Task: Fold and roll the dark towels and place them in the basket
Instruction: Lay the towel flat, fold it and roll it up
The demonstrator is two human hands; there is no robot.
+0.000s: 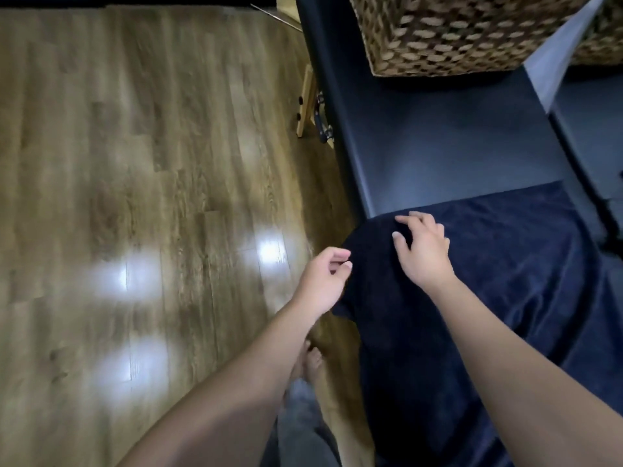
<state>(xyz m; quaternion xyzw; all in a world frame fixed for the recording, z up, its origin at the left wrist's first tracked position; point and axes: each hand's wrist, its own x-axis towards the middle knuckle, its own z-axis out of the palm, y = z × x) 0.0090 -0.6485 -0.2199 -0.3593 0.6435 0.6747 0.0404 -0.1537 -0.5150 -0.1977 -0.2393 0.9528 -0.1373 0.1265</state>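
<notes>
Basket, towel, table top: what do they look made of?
Basket: woven natural fibre, probably seagrass or wicker; brown and tan braided strands show.
Towel: dark navy terry-like cloth; nappy, drapes softly over the edge.
Table top: smooth dark padded vinyl or leatherette, likely; faint sheen, no weave.

A wooden plank floor (135, 163), brown with a streaked grain, fills the left half of the view, and three bright patches of reflected light (128, 278) lie on its lower middle part. A black padded table (438, 139) with a smooth matte top takes up the right side, its left edge running down beside the floor. At that left edge, near the far end, a pale wooden leg (305, 102) with dark round knobs angles down to the floor, with a metal fitting (323, 123) just beside it. Below, a bare foot (315, 365) and grey trouser cloth (300, 423) show against the floor.
</notes>
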